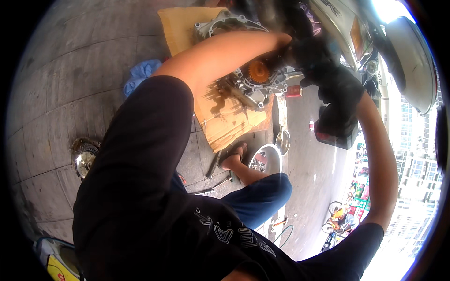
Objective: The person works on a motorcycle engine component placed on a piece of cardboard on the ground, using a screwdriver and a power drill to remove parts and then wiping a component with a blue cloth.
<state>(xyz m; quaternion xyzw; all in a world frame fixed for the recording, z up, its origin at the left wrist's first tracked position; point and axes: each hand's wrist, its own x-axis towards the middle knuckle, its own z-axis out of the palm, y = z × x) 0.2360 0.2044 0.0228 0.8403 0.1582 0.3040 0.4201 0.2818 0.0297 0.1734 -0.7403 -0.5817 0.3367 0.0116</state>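
Both my hands wear black gloves and are raised beside a motorbike with pale body panels (340, 23). My right hand (344, 89) is closed round the handle of a dark cordless power tool (336, 133), whose blocky base has red edges. Nearer the bike, my left hand (297, 54) reaches in at the dark end of the tool; its fingers blend into the shadow and cannot be made out. Below my left forearm, an opened metal engine case (269, 89) with an orange gear (259, 72) lies on oil-stained cardboard (229, 131).
Another metal casing (225, 21) lies at the far end of the cardboard. A small red box (294, 91) sits beside it. Nearer are a silver bowl (274, 157) of parts, hand tools (211, 188), a blue cloth (140, 77) and a round metal cover (85, 159).
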